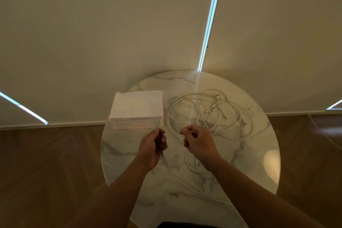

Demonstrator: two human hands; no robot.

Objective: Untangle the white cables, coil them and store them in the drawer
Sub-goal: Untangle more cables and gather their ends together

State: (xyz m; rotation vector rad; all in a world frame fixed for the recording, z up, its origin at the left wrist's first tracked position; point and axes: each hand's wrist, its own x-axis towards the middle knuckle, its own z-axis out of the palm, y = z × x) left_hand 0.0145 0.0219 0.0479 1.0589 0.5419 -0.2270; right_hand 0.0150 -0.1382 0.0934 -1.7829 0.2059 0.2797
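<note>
We look down on a round marble table [240, 163]. The white cables [209, 109] lie in a loose tangle on its far right part, loops crossing one another and several plug tips showing among them. Just left of the tangle, close beside it, stands a small white drawer box [137, 105]. Its front faces us, and we cannot tell whether the drawer is pulled out at all.

Our left hand [153, 146] is raised in front of the box's near right corner. Thumb and fingers are curled and pinch a plug end [156, 125] that sticks up out of the grip. From under this hand one cable runs along the tabletop toward the near right edge.

Our right hand [198, 140] sits just right of the left one, at the near edge of the tangle. Its fingers are curled too, pinching a thin strand [176, 127] between thumb and forefinger. The strand leads up and left into the heap, and below the wrist another loop curves over the marble.

Beyond the table hang pale blinds [111, 24], split by a bright strip of daylight [211, 20]. Around the table is a brown wooden floor [46, 163].
</note>
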